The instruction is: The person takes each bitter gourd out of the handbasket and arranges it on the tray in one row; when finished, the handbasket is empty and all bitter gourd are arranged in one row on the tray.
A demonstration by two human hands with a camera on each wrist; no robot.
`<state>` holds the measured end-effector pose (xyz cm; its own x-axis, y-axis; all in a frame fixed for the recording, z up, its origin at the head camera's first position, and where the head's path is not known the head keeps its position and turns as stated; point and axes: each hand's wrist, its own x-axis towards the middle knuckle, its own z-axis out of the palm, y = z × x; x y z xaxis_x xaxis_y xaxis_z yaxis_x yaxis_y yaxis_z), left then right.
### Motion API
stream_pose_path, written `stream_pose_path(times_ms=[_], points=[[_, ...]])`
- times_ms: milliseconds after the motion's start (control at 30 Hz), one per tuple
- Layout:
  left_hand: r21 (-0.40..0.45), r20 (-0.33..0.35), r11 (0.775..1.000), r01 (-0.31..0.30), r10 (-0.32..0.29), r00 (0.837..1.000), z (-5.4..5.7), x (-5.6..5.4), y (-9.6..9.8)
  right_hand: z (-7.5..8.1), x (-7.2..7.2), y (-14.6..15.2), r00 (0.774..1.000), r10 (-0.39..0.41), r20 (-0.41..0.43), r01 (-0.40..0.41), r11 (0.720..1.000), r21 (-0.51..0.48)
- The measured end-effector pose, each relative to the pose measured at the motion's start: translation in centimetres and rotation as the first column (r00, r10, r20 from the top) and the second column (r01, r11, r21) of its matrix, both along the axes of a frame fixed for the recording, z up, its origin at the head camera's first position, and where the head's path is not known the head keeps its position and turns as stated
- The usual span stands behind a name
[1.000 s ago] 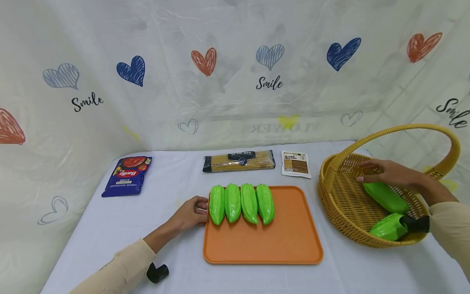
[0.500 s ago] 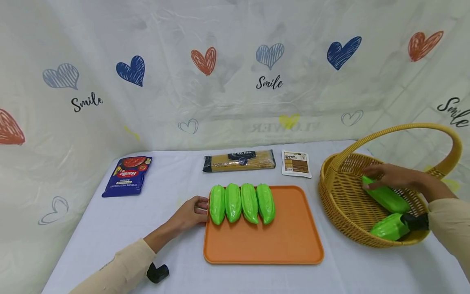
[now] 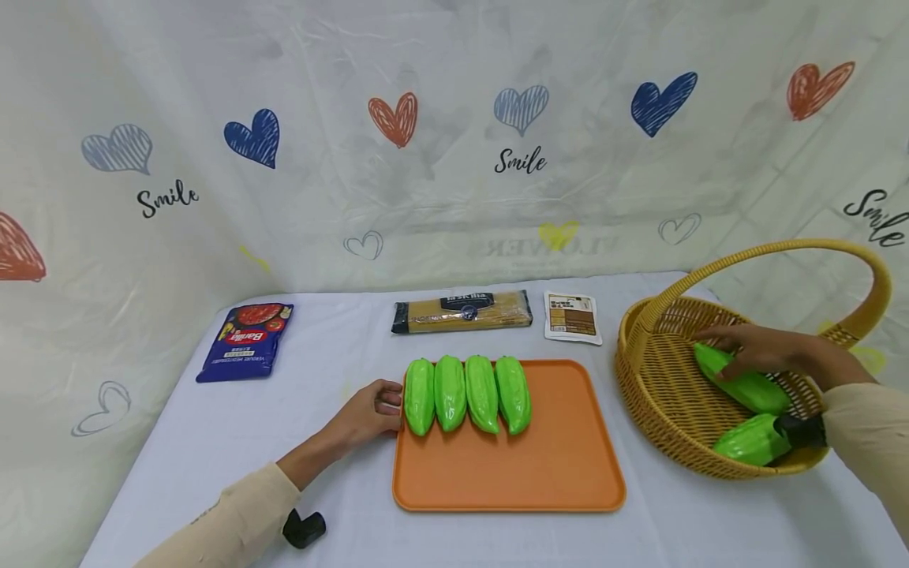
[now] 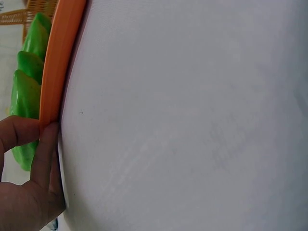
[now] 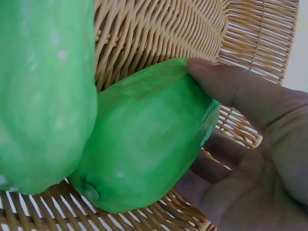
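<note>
My left hand (image 3: 362, 416) pinches the left rim of an orange tray (image 3: 508, 477), with thumb and fingers on either side of the edge in the left wrist view. Several glossy green gourds (image 3: 450, 393) lie side by side along the tray's upper left. Inside the wicker basket (image 3: 663, 402) at the right, my right hand (image 3: 767, 349) grips a green gourd (image 5: 144, 134), the thumb on one side and the fingers curled round the other. A second gourd (image 3: 747, 442) lies beside it in the basket, partly hidden by the black wrist strap in the head view.
Behind the tray lie a packet of spaghetti (image 3: 463, 312) and a small white-and-brown pouch (image 3: 572, 317). A blue Barilla pouch (image 3: 245, 342) is at the far left. The basket's tall handle (image 3: 774, 249) arches over the right forearm. A printed curtain (image 3: 454, 197) hangs behind the table.
My right hand has lowered onto the farther gourd in the basket and taken hold of it; that gourd has shifted slightly. My left hand and the tray have stayed put.
</note>
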<state>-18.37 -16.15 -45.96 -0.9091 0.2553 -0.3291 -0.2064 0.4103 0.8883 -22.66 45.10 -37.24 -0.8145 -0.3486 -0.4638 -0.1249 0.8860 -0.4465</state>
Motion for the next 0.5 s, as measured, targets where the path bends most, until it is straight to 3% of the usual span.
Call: stream_pose_path(times_ms=[500], points=[[-0.007, -0.007, 1.000, 0.006, -0.006, 1.000, -0.01, -0.01, -0.05, 0.67, -0.19, -0.53, 0.997, -0.071, -0.023, 0.070, 0.997, -0.028]])
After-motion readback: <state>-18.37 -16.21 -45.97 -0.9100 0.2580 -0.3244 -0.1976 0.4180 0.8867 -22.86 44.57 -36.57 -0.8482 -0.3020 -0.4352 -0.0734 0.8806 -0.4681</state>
